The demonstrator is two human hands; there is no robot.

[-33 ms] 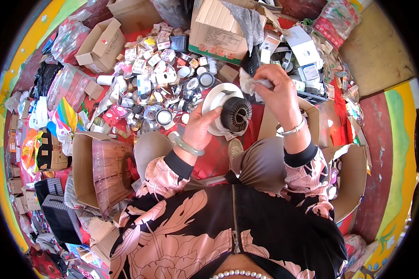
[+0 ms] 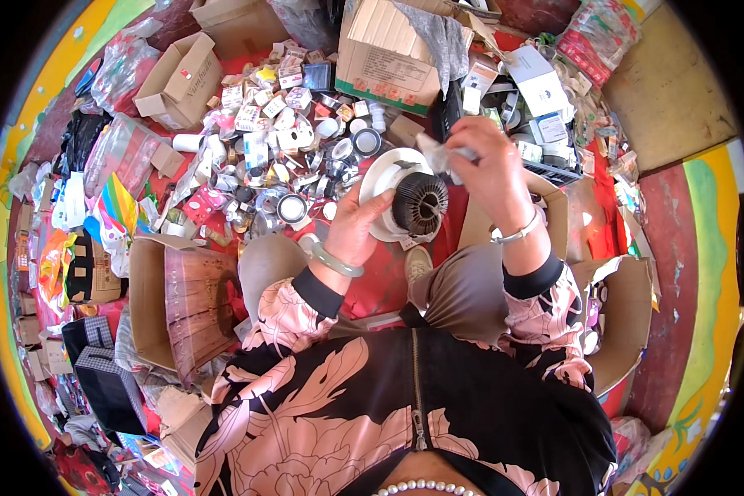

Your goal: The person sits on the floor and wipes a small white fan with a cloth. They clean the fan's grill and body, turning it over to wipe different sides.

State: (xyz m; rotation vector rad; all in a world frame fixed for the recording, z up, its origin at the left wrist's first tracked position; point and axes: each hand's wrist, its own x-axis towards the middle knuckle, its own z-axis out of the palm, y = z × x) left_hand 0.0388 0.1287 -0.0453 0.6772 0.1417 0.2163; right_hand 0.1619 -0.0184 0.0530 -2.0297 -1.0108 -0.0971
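My left hand point(image 2: 357, 227) is closed on the white rim of a round downlight point(image 2: 419, 204), thumb over the edge. Its black finned heat sink faces up toward me, with a thin pale wire loop on it. To the upper right, my right hand point(image 2: 486, 165) pinches a crumpled whitish cloth or tissue point(image 2: 441, 157). The cloth hangs just off the lamp's upper right rim; whether it touches the rim I cannot tell.
Beyond my hands lies a heap of lamps and small boxes point(image 2: 285, 124). A large cardboard box point(image 2: 388, 62) stands behind it. Right of that is a black crate point(image 2: 546, 169) of parts. Open cartons flank me, one at left point(image 2: 153, 306) and one at right point(image 2: 624, 322).
My right hand has shifted slightly left with the cloth, closer to the lamp's rim. The left hand and the lamp stay put.
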